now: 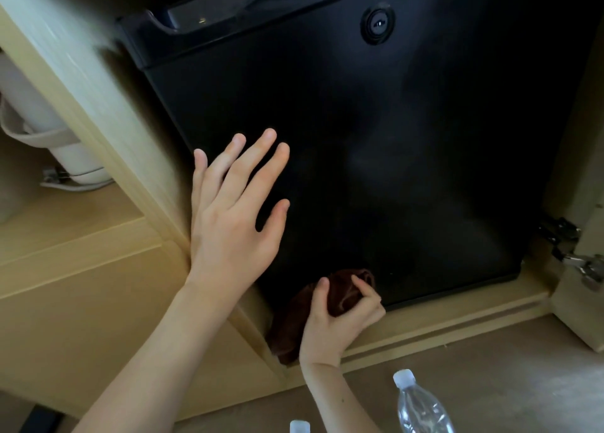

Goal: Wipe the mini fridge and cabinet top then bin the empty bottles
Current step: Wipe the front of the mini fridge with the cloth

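White kettle-like appliance (49,128): upper left of the frame, on a side shelf, no part of this job
Cabinet frame (108,112): pale wood, running diagonally down the left, rigid
Left hand (235,210): centre left, spread wide with straight fingers, grasping nothing, seemingly laid flat on the door
Cloth (341,290): dark brown, lower middle, at the door's bottom edge; soft, limp and light, best kept bunched in the palm so that no tail drags
Right hand (333,328): lower middle, fingers and thumb curled round the cloth
Second bottle (299,426): bottom edge, only the white cap shows
Mini fridge door (408,171): fills the centre, black, smooth and stiff; probably takes firm pressure without shifting
Clear plastic bottle (421,406): bottom right, looks empty; thin-walled and light, easily tipped or crushed, so I'd hold it round the body below the cap
Metal hinge (568,253): right edge, hard
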